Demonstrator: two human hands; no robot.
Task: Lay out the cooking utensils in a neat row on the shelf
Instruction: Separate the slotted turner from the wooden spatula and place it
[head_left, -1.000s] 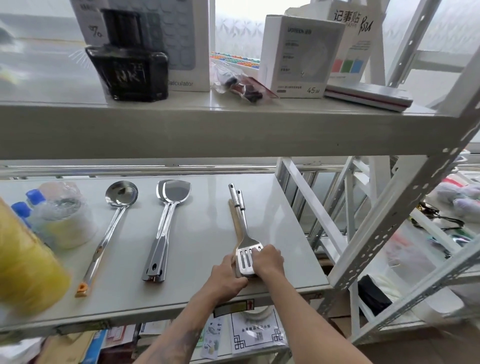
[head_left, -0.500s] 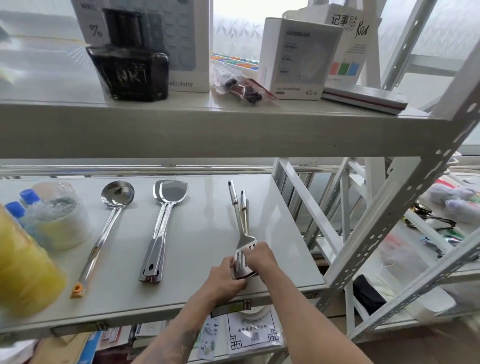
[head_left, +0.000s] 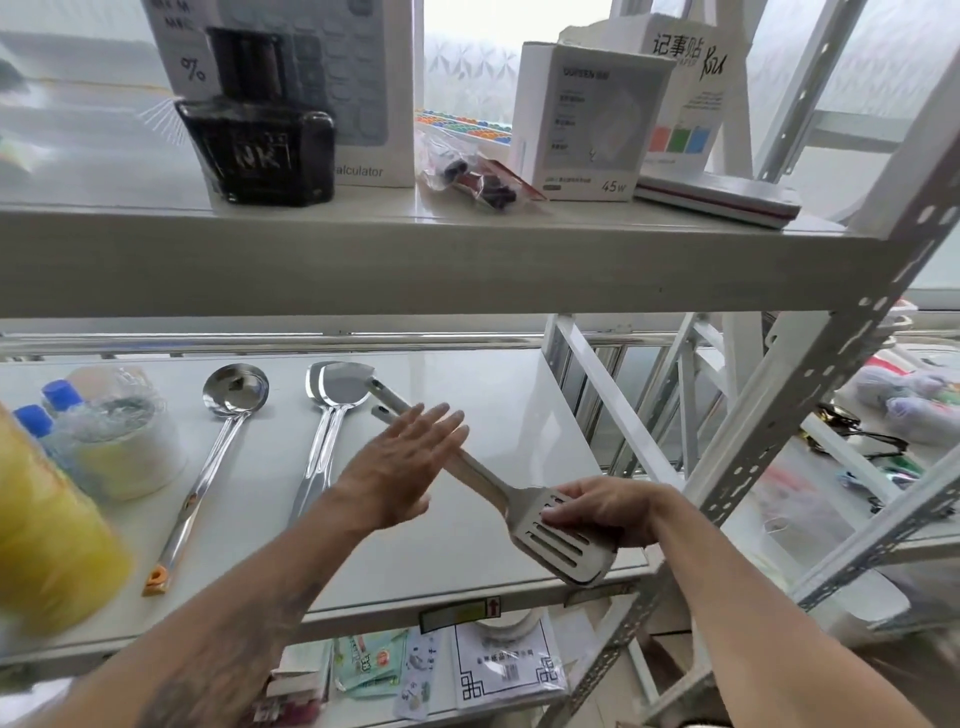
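From the head camera, my right hand (head_left: 605, 512) is clamped on the head of the slotted spatulas (head_left: 558, 540), fingers over the top of the slots and thumb underneath as far as I can tell. There seem to be two of them stacked, since two handle ends with hanging holes show side by side near the solid turners. The heads sit at the front right corner of the lower shelf (head_left: 467, 561), jutting a little past its edge, and the handles run back and to the left at a slant.

My left hand (head_left: 400, 467) is wide open, palm down, fingers straight and close together, holding nothing. It lies across the spatula handles; whether it touches them or hovers just above is hard to say.

To the left, the solid turners (head_left: 335, 400) lie straight with heads to the back, and further left the ladle (head_left: 228, 410) lies the same way, an orange tab at its handle end.

On the upper shelf (head_left: 467, 260), a dark ink bottle (head_left: 260, 150) reads "NK". Behind it a white box (head_left: 363, 88) shows "%" and "alculator". A white charger box (head_left: 587, 119) reads "45w"; its brand line is too blurred to read. Behind that, a sticky-note box (head_left: 685, 88) carries "记事贴"
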